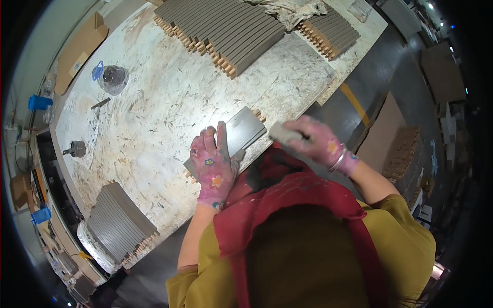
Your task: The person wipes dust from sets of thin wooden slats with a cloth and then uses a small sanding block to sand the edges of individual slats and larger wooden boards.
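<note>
Near the table's front edge lies a flat grey panel with short light wooden ends sticking out at both ends. My left hand, in a pink flowered glove, rests flat on its near-left part with the fingers stretched out. Just off the panel's right end, my right hand in a matching glove is closed round a grey block. Whether that block is a sponge or a sanding block I cannot tell. The block appears apart from the panel, near the table edge.
Grey strips with wooden ends form a wide stack at the back, a smaller one beside it under a rumpled cloth, and another at front left. A plastic jug and a small dark pot stand left on the stained table.
</note>
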The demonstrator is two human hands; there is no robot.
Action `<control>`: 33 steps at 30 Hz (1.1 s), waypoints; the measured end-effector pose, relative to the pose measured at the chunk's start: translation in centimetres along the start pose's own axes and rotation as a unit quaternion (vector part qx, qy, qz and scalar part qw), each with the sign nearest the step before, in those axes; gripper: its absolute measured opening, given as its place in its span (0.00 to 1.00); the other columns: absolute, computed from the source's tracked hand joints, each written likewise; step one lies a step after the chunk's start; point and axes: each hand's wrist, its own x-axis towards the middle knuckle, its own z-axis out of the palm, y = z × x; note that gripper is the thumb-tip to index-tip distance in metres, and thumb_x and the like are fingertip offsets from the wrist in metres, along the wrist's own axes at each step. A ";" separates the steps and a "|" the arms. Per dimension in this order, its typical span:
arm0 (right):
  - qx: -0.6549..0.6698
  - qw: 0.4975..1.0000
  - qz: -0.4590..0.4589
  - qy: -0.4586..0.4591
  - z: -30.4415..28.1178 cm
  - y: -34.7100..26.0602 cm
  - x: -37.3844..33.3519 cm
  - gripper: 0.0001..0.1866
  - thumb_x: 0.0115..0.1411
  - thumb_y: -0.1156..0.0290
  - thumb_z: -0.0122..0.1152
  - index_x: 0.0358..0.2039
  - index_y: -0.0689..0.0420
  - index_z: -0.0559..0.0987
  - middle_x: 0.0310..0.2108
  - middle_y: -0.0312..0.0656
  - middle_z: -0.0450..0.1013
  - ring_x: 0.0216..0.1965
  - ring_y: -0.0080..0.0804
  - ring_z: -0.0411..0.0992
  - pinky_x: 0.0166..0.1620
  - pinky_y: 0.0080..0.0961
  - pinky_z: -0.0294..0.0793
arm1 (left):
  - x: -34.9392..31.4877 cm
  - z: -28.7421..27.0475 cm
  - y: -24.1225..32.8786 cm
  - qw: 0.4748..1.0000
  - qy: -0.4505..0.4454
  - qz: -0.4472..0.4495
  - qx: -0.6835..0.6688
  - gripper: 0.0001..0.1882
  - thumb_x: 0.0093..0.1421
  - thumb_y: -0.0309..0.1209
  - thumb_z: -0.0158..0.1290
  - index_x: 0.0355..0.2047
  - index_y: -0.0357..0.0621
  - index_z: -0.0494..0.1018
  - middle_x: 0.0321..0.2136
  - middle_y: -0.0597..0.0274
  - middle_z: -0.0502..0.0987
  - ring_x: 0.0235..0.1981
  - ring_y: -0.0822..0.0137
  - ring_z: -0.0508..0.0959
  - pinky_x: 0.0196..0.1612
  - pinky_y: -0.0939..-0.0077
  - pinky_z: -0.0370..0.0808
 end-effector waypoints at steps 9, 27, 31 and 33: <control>-0.013 0.972 -0.219 -0.082 2.6 -6.8 10.4 0.23 0.59 0.62 0.61 0.55 0.51 0.75 0.45 0.47 0.72 0.44 0.45 0.74 0.49 0.36 0.74 | 2.0 3.4 1.0 0.992 -0.040 0.078 -0.093 0.32 0.57 0.42 0.58 0.60 0.45 0.65 0.57 0.48 0.66 0.60 0.54 0.66 0.66 0.53 0.56; -0.011 0.944 -0.319 -0.081 5.3 -6.8 18.7 0.22 0.61 0.63 0.61 0.55 0.56 0.75 0.50 0.46 0.72 0.47 0.40 0.74 0.51 0.35 0.74 | 0.5 1.3 -0.2 0.991 0.107 0.020 -0.072 0.36 0.57 0.51 0.54 0.61 0.44 0.65 0.58 0.48 0.68 0.60 0.49 0.66 0.67 0.49 0.53; 0.170 0.971 -0.166 -0.007 1.9 -0.8 16.1 0.21 0.61 0.66 0.62 0.54 0.59 0.75 0.42 0.39 0.74 0.41 0.26 0.72 0.45 0.24 0.72 | -1.1 -2.2 -3.5 0.989 -0.081 -0.017 -0.123 0.41 0.53 0.44 0.59 0.64 0.42 0.61 0.51 0.48 0.72 0.53 0.47 0.70 0.60 0.54 0.62; 0.283 0.959 -0.030 -0.003 1.2 1.5 15.0 0.21 0.62 0.65 0.63 0.54 0.61 0.76 0.37 0.32 0.74 0.36 0.16 0.68 0.41 0.17 0.70 | -0.6 -2.9 -3.4 0.991 -0.080 -0.016 -0.110 0.37 0.53 0.39 0.60 0.63 0.45 0.63 0.45 0.50 0.74 0.47 0.49 0.73 0.53 0.59 0.69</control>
